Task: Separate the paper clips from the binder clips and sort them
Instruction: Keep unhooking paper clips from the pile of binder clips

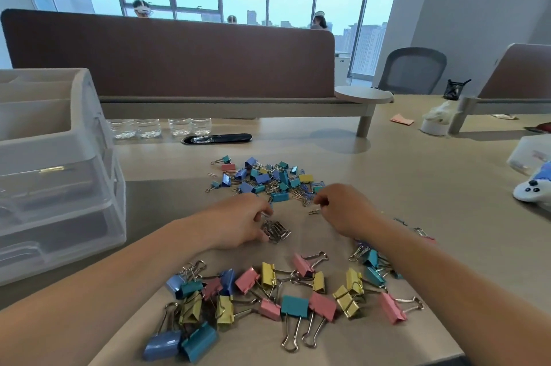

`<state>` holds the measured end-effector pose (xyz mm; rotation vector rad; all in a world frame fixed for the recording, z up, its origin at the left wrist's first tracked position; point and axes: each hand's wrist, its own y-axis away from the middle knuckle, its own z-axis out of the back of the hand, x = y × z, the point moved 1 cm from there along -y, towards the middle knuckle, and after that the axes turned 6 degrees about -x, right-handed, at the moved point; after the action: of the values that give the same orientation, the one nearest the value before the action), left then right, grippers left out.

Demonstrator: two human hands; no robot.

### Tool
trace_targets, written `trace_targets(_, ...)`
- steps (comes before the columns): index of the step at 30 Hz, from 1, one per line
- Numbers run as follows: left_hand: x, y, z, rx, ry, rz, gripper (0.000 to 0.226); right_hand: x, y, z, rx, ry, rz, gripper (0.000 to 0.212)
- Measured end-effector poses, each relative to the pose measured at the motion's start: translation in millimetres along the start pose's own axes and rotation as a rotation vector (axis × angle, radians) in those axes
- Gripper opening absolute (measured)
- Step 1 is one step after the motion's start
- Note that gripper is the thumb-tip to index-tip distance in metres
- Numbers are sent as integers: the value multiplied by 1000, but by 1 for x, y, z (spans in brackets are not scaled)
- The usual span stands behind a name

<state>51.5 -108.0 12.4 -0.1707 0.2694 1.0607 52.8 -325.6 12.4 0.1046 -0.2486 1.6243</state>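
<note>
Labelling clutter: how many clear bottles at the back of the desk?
4 bottles under the divider shelf: leftmost, second, third, rightmost. Only lower parts show; more may hide behind the drawer unit.

Beige table [402, 163] carries: mixed clip pile [268, 179] at centre, small silver paper clips heap [275, 231] nearer, large binder clips [286, 297] spread at near edge, clear drawer organiser [56, 186] left, water bottles [161, 127] at back, white controller [533, 186] right.
</note>
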Motion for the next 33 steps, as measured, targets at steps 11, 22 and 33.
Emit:
trace_targets(11, -12, -11, -10, -47, -26, -40, 45, -7, -10, -13, 39, 58, 46, 33)
trace_targets(22, -19, -18, -16, -103, 26, -40, 33, 3, 1, -12, -61, 4, 59, 12)
trace_targets(33, -25, -18, -18, -86, -57, 1, 52, 15, 4, -8, 1, -171, 79, 14)
